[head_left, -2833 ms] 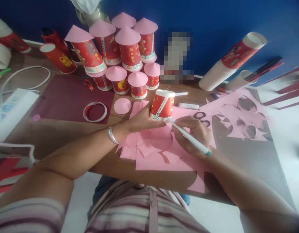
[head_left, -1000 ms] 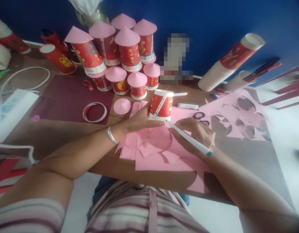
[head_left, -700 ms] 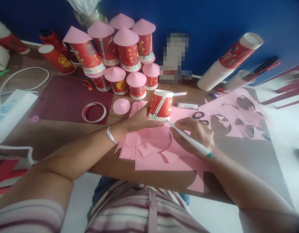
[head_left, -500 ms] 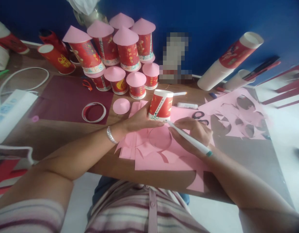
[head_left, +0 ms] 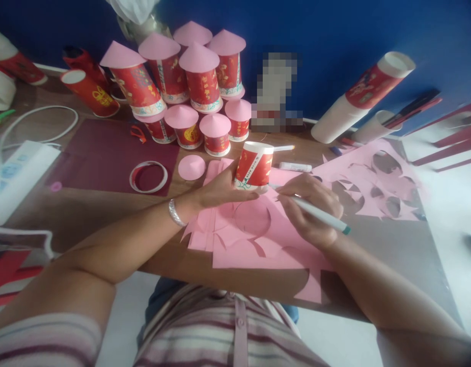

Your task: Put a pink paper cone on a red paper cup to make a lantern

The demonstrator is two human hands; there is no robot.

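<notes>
My left hand (head_left: 223, 189) is wrapped round a red paper cup (head_left: 254, 165) with a white rim, a white strip and green marks along its white lower band. The cup is held slightly tilted above the pink paper sheets (head_left: 239, 255). In my right hand (head_left: 309, 206) is a white marker pen (head_left: 323, 216) with a green end. Its tip points at the cup's lower right edge, a short gap away. Behind the cup lie a white pen (head_left: 284, 148) and a small white tube (head_left: 295, 166).
Several red cups with pink cone tops (head_left: 199, 63) stand stacked at the back. A ring (head_left: 148, 191) lies on a maroon sheet (head_left: 105, 163); a pink cone (head_left: 191, 167) is nearby. At right are tall tubes (head_left: 334, 120) and cut pink paper (head_left: 372, 188). A power strip (head_left: 19, 178) sits left.
My right hand has drawn the marker back to the right, away from the cup's bottom edge. My left hand and the cup have barely moved.
</notes>
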